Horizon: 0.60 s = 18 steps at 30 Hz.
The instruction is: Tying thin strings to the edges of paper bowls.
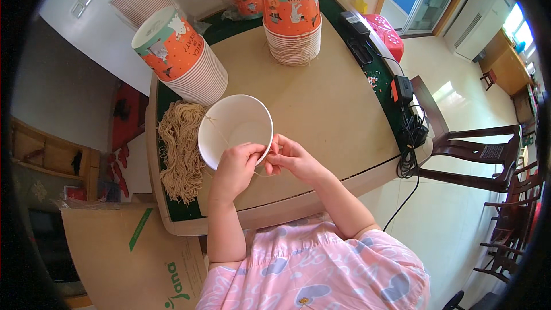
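Note:
A white paper bucket [234, 112] lies tilted at the table's near left, its open mouth toward me. My left hand [235, 166] is closed at the lower right of its rim, with the thumb and fingers pinched on the edge. Right beside it, my right hand [290, 156] has its fingertips pinched together close to the rim. A thin tan string [220, 132] crosses the bucket's mouth and runs toward my hands; a bit of it shows below the fingers. What lies between the fingertips is mostly hidden. A heap of tan string [182, 149] rests left of the bucket.
Nested stacks of orange-and-green paper buckets [183, 60] [291, 17] stand upside down beyond. Black adapters and cables [408, 120] line the table's right edge. A cardboard box [115, 252] sits at the lower left, and a dark wooden chair [476, 152] stands to the right.

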Each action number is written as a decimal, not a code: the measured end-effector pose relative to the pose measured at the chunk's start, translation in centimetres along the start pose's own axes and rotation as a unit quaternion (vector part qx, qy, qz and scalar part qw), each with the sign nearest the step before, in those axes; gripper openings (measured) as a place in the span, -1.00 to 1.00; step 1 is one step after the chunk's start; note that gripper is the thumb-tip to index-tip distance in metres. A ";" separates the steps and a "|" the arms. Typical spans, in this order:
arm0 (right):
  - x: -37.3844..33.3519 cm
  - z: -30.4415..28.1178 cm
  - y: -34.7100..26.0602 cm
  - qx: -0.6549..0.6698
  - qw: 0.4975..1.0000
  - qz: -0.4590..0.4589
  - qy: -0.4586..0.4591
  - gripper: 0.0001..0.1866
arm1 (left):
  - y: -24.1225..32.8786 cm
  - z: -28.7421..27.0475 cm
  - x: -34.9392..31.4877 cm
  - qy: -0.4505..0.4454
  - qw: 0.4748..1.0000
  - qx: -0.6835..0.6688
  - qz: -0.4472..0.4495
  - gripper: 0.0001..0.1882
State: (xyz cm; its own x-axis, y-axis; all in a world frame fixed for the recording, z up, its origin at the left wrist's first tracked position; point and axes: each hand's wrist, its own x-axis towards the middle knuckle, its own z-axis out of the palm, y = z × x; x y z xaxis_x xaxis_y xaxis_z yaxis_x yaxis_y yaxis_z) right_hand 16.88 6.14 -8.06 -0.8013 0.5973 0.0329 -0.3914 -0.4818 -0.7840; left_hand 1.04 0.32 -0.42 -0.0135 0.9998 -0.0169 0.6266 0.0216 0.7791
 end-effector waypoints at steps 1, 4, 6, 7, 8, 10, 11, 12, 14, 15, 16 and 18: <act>0.0 0.0 0.0 -0.005 1.000 0.000 0.002 -0.84 | 0.0 0.0 0.0 0.000 1.000 0.000 0.000 -0.81; 0.0 -0.2 0.2 -0.006 1.000 0.002 0.004 -0.84 | 0.0 0.0 0.0 -0.002 1.000 -0.004 -0.002 -0.82; 0.0 0.0 0.1 -0.003 1.000 0.004 0.007 -0.83 | -0.1 0.0 -0.1 0.002 1.000 0.001 0.002 -0.82; 0.0 0.1 0.1 0.001 1.000 0.007 0.010 -0.83 | -0.1 0.0 -0.1 0.002 1.000 0.001 0.002 -0.82; 0.1 0.0 0.1 0.000 1.000 0.007 0.010 -0.83 | -0.2 0.0 -0.1 0.001 1.000 0.000 0.001 -0.82; 0.2 -0.1 0.3 0.013 1.000 0.001 0.005 -0.83 | -0.3 0.0 0.0 0.001 1.000 0.000 0.000 -0.82; 0.2 -0.1 0.3 0.013 1.000 0.001 0.005 -0.83 | -0.3 0.0 0.0 -0.002 1.000 0.000 0.001 -0.82; 0.2 -0.1 0.3 0.013 1.000 0.002 0.010 -0.83 | -0.3 0.0 0.0 -0.004 1.000 0.000 0.001 -0.82; 0.2 -0.1 0.4 0.014 1.000 0.002 0.015 -0.83 | -0.4 0.0 0.0 -0.001 1.000 0.002 0.007 -0.83; 0.2 -0.2 0.4 0.017 1.000 0.001 0.013 -0.82 | -0.4 0.0 0.0 0.002 1.000 0.004 0.014 -0.83; 0.2 -0.2 0.5 0.020 1.000 0.000 0.012 -0.82 | -0.2 -0.1 0.0 0.002 1.000 0.005 0.014 -0.83; 0.2 -0.2 0.4 0.019 1.000 -0.002 0.013 -0.83 | 0.3 -0.2 0.0 -0.016 0.999 -0.023 -0.028 -0.86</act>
State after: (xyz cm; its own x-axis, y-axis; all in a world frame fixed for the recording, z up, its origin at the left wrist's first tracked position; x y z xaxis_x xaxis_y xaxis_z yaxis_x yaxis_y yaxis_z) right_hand 16.61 6.19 -8.53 -0.7878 0.6157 0.0195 -0.4119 -0.5029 -0.7599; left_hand 1.04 0.29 -0.09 -0.0233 0.9964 -0.0811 0.5893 0.0792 0.8040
